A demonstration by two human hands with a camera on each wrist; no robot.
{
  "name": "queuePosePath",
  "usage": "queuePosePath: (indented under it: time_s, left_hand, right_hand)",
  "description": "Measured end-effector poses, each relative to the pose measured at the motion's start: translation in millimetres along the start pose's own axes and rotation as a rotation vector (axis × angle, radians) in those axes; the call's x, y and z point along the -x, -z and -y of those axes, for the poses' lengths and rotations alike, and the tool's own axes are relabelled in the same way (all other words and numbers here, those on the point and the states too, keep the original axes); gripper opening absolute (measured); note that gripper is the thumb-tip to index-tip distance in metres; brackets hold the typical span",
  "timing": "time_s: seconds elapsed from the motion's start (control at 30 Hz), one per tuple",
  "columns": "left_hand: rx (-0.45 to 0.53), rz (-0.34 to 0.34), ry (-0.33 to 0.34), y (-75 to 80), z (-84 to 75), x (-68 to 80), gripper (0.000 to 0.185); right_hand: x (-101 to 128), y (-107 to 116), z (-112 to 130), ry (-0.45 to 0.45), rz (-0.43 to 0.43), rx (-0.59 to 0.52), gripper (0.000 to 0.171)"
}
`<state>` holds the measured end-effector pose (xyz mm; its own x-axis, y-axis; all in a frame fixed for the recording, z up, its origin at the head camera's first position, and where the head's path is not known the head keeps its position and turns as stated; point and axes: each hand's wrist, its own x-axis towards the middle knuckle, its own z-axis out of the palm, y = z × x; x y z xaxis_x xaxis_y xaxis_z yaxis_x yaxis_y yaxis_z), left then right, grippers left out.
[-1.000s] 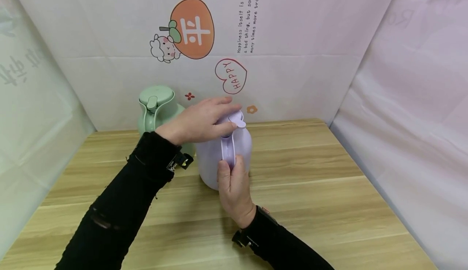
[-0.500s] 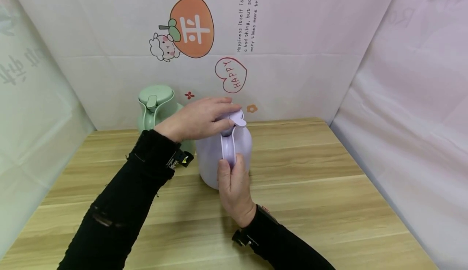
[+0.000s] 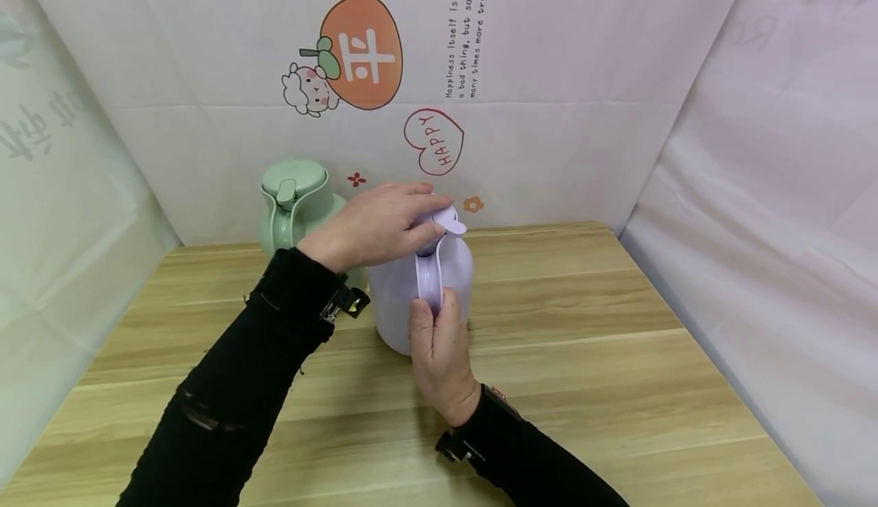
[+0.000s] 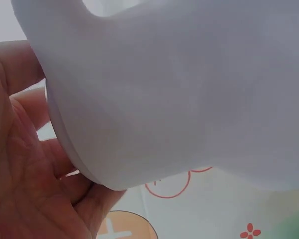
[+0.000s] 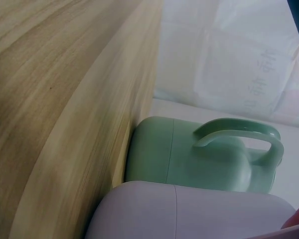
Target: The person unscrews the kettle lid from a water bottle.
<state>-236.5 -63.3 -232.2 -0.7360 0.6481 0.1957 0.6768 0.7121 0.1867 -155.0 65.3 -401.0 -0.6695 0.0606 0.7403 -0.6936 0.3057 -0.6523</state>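
Observation:
A pale purple thermos jug (image 3: 394,312) stands upright on the table in the head view. My left hand (image 3: 380,221) lies over its top, thumb and fingers spread around the lid (image 3: 447,222), whose small tab sticks out to the right. In the left wrist view, the fingers of that left hand (image 4: 27,149) bend about the rim of the jug (image 4: 139,99). Lower down, my right hand (image 3: 442,358) grips the handle (image 3: 429,282) with the thumb along it. Only a fingertip of it shows in the right wrist view, at the edge beside the purple jug (image 5: 139,214).
A green thermos jug (image 3: 302,202) with its lid on stands close by at the back left, partly behind my left arm. Wood-grain table (image 3: 583,370) extends to both sides. Printed white cloth (image 3: 549,110) hangs behind it, with plain cloth at the sides.
The purple jug's lid has turned a little, its tab swinging to the right and slightly back. My left wrist has shifted slightly right. The right hand keeps its hold on the handle.

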Motion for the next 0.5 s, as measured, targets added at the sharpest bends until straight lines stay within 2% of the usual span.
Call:
queuePosePath:
  time_s: [0.23,0.5]
  left_hand:
    - [-0.030,-0.025,0.023,-1.5,-5.2,-0.1,0.050]
    - [-0.095,-0.071,0.045,-3.4,-11.5,-2.0,0.048]
  right_hand:
    - [0,0,-2,0.012,-0.002,0.005,0.024]
    - [-1,0,0,0.008,0.007,-0.024,0.019]
